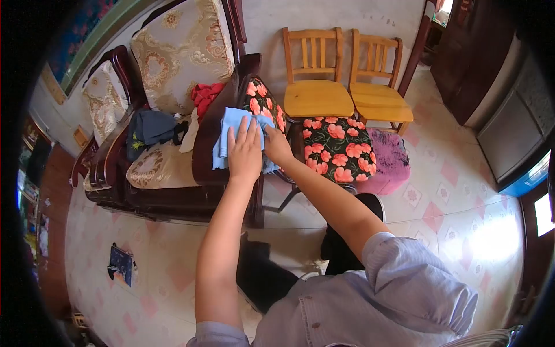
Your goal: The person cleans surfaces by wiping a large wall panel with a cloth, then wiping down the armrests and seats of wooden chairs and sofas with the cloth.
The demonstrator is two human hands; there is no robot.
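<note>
A light blue cloth (230, 118), folded in layers, lies on the broad dark wooden armrest (209, 151) of the sofa. My left hand (245, 151) rests flat on top of it, fingers stretched out and slightly apart. At the cloth's right side, my right hand (278, 147) has its fingers curled in, pinching the edge; the fingertips are partly hidden. Just beyond the armrest stands a floral-covered chair back (263, 99) with black fabric and coral flowers, and its matching seat (337, 149) is to the right of my hands.
Dark clothing (153, 128) and a red cloth (206, 97) lie on the patterned sofa. Two wooden chairs (318, 98) stand against the wall. A pink-purple stool (388, 162) sits beside the floral seat. On the tiled floor lies a dark blue printed item (121, 266).
</note>
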